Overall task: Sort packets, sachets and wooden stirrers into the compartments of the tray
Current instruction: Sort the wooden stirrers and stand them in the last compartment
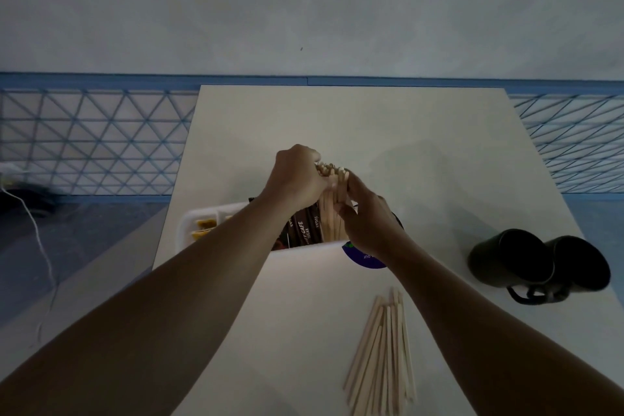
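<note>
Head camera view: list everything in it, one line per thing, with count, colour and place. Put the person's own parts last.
table: one, white, centre of the view
tray: one, white, on the table under the hands, partly hidden
stirrers in the tray: one bundle, pale wood, upright in a compartment, tops gripped by both hands
dark sachets: several, brown-black with white print, in the compartment left of those stirrers
yellow packets: at least two, yellow, in a left compartment
loose stirrers: a pile, pale wood, lying on the near table
mugs: two, dark, on their sides at the table's right edge
round object: one, blue, under the right wrist, mostly hidden
left hand: closed on stirrer tops
right hand: closed on stirrer tops
</note>
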The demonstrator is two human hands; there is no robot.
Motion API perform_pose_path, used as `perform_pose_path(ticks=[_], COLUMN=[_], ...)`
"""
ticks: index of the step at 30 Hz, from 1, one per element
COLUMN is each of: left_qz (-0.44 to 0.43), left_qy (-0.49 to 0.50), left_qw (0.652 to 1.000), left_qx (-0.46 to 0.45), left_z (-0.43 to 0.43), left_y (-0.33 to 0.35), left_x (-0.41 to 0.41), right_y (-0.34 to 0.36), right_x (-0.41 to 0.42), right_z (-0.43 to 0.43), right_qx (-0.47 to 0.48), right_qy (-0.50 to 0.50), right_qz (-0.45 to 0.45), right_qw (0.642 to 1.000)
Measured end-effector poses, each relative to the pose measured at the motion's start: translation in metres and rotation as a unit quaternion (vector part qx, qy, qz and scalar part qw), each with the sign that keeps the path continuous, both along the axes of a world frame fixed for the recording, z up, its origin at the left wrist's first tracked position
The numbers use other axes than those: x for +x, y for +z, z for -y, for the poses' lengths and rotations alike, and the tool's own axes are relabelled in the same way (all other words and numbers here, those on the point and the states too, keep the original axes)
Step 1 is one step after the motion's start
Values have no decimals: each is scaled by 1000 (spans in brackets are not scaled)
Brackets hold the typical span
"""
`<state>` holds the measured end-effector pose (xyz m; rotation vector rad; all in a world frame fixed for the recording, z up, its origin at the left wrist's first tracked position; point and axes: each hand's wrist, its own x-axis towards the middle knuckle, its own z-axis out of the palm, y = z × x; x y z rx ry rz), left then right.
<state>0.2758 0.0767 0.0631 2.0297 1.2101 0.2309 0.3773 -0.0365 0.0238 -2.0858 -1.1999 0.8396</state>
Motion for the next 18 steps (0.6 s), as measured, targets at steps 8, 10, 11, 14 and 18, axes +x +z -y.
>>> perform_pose_path(ticks=[8, 10, 11, 14, 18], left_qz=[48, 38, 35, 35, 52], left_qy=[3, 4, 7, 15, 20], left_qw=[998, 999, 999, 999, 998], left_qx=[29, 35, 38, 27, 29], left_z=[4, 5, 5, 6, 7], left_y=[5, 5, 5, 4, 6], left_x=[-2, -2, -2, -2, -4], right_y=[10, 9, 9, 8, 4], right_x=[-2, -2, -3, -3, 2], right_z=[-6, -5, -4, -1, 4], right_qx=[33, 22, 15, 0, -9], right_qy=[24, 30, 32, 27, 9], right_qz=[46, 47, 47, 46, 51], right_qw=[998, 998, 998, 999, 999])
